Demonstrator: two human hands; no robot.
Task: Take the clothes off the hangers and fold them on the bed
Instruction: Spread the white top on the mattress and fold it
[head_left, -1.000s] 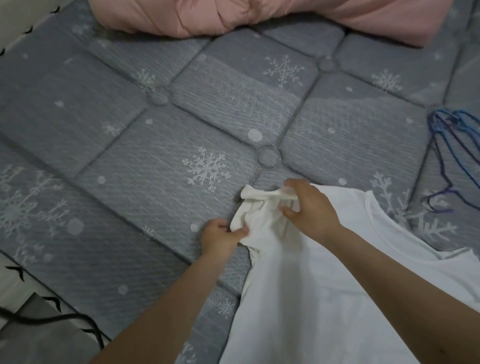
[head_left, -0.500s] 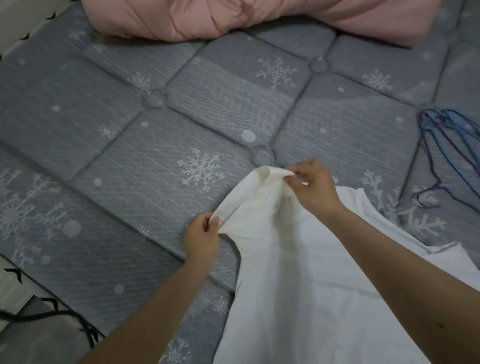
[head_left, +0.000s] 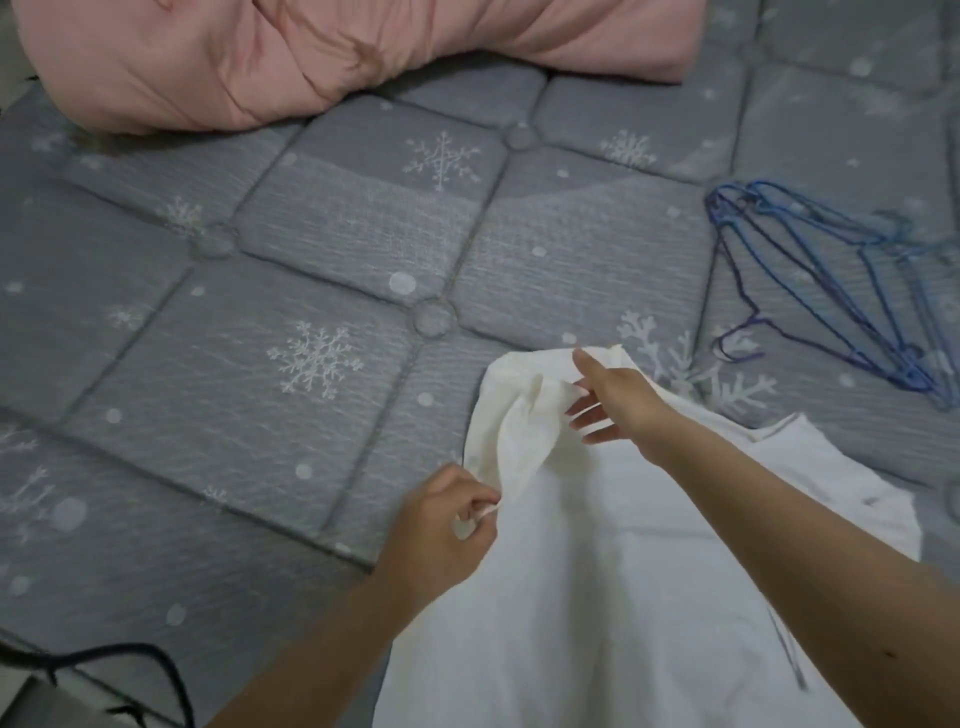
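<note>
The white shirt (head_left: 597, 571) is lying on the grey snowflake bed (head_left: 260, 415), at the lower right of the view, its body spreading toward the person and one sleeve bunching up at its far left corner. The left hand (head_left: 441, 525) is pinching the lower edge of that sleeve, its grip clenched on a small tuck of cloth. The right hand (head_left: 613, 405) is resting on the sleeve's upper part with fingers mostly straight; whether thumb and forefinger are nipping the far hem is hard to tell, so this grip is looking released rather than grasping.

The step in hand is, by my reading, flattening the sleeve before folding. To do it well, both hands should be drawing the sleeve's two edges apart and outward until the creases are going out of it, then laying it flat without dragging the body of the shirt askew.

Farther out, a bundle of blue wire hangers (head_left: 831, 291) is lying well apart to the right. A rolled pink quilt (head_left: 311, 57) is sitting across the far end, and a dark cord (head_left: 156, 670) is looping at the near left corner.
</note>
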